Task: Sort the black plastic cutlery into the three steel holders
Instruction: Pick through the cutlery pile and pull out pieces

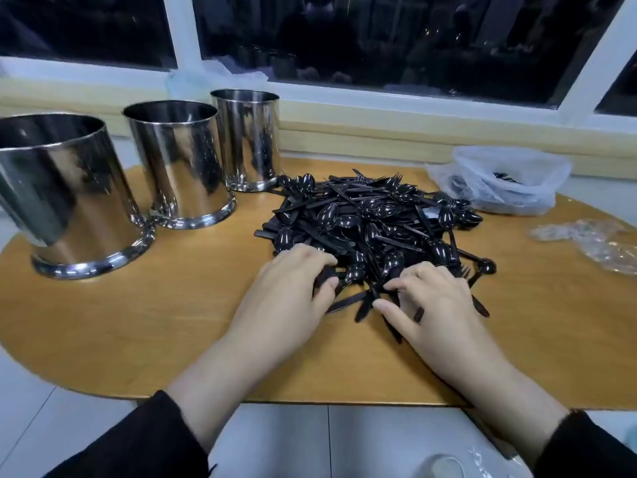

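A heap of black plastic cutlery point(372, 222), spoons, forks and knives mixed, lies on the wooden table point(138, 326). Three steel holders stand in a row to its left: a near one point(69, 201), a middle one point(179, 167) and a far one point(248, 139). My left hand point(293, 288) rests on the heap's near left edge, fingers curled over a few pieces; whether it grips one I cannot tell. My right hand point(431, 298) lies on the near right edge, fingers bent down into the cutlery, thumb stretched along a handle.
A clear plastic bag point(499, 181) holding a few black pieces sits at the back right. Crumpled clear wrap point(593, 239) lies at the right edge. A window sill runs behind the table. White floor tiles show below the table's front edge.
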